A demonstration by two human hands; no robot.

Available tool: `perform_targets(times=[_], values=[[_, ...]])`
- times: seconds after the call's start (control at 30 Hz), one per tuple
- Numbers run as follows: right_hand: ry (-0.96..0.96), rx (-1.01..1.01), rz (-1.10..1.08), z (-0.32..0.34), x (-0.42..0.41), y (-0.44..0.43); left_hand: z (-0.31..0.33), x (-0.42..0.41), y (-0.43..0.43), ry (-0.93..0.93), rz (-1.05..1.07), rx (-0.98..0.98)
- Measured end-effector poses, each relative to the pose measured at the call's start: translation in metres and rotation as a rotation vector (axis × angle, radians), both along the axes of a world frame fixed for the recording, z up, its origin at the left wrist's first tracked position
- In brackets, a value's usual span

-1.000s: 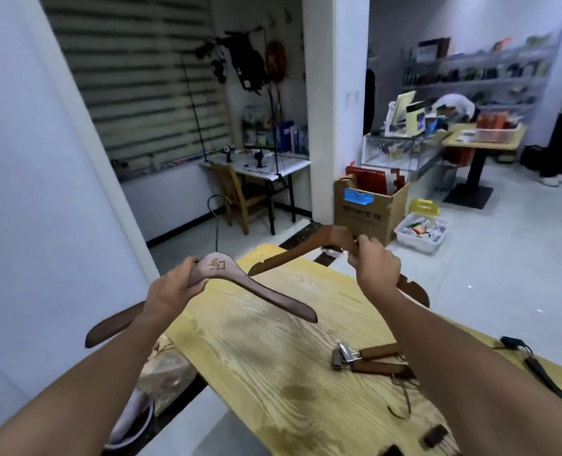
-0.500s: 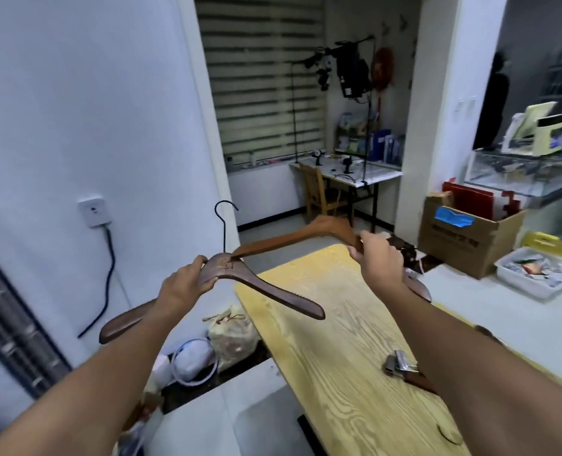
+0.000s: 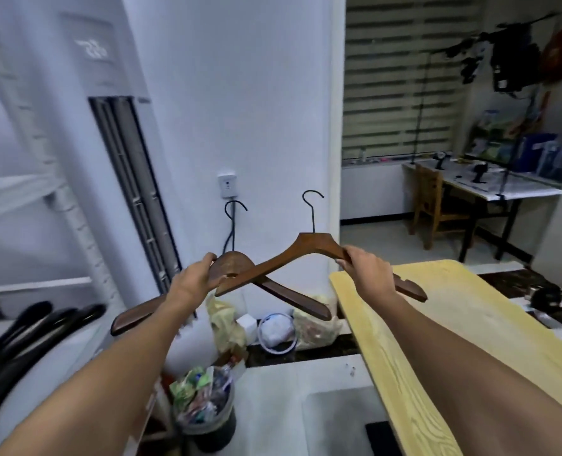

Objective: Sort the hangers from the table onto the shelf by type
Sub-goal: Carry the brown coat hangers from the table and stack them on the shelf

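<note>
Head view: left hand fingers curl around one rounded wooden hanger, right hand grips a second, flat-topped wooden hanger (two wooden in all, arms crossing), held in the air left of the yellow table; black hangers lie blurred at the far left, count unclear

White wall, wall socket, striped blinds, wooden chair, pale tiled floor

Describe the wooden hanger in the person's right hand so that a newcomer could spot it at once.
Start at the yellow wooden table on the right. Just beyond its near-left corner, the right hand grips one arm of a brown wooden hanger. Unlike the rounded hanger in the left hand, its shoulders are angular.
</note>
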State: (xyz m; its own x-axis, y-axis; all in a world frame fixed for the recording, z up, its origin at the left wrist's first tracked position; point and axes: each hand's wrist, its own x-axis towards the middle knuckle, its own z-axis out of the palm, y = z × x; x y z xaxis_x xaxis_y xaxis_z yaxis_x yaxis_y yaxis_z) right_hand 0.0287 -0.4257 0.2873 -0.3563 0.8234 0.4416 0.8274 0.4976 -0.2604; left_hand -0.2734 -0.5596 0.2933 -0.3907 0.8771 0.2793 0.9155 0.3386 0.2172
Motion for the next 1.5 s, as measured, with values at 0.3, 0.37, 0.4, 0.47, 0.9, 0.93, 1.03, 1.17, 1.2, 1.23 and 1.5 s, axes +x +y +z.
perform_targets(times=[0.3, 0.37, 0.4, 0.47, 0.9, 0.93, 1.03, 1.17, 1.2, 1.23, 1.5], values=[[-0.014, -0.013, 0.273, -0.006, -0.131, -0.067, 0.006, -0.078, -0.125, -0.044, 0.234, 0.038], [-0.018, -0.015, 0.342, -0.007, -0.157, -0.091, 0.007, -0.092, -0.159, -0.065, 0.297, 0.02], [-0.02, -0.012, 0.366, -0.007, -0.168, -0.102, 0.006, -0.098, -0.174, -0.063, 0.315, 0.021], [-0.007, -0.01, 0.42, -0.007, -0.191, -0.125, 0.004, -0.11, -0.208, -0.045, 0.359, 0.034], [-0.048, 0.023, 0.832, -0.025, -0.292, -0.294, -0.047, -0.154, -0.435, -0.189, 0.674, 0.146], [-0.058, 0.024, 0.863, -0.028, -0.297, -0.307, -0.047, -0.146, -0.451, -0.175, 0.704, 0.143], [-0.07, 0.008, 0.952, -0.035, -0.31, -0.343, -0.046, -0.122, -0.497, -0.162, 0.804, 0.117], [-0.077, -0.006, 1.074, -0.04, -0.323, -0.389, -0.049, -0.099, -0.553, -0.199, 0.937, 0.104], [-0.077, -0.015, 1.11, -0.04, -0.325, -0.401, -0.049, -0.093, -0.567, -0.198, 0.979, 0.09], [-0.075, -0.023, 1.138, -0.04, -0.327, -0.411, -0.048, -0.086, -0.578, -0.194, 1.017, 0.073], [-0.128, -0.021, 1.339, -0.039, -0.344, -0.487, -0.047, -0.027, -0.668, -0.233, 1.259, 0.104]])
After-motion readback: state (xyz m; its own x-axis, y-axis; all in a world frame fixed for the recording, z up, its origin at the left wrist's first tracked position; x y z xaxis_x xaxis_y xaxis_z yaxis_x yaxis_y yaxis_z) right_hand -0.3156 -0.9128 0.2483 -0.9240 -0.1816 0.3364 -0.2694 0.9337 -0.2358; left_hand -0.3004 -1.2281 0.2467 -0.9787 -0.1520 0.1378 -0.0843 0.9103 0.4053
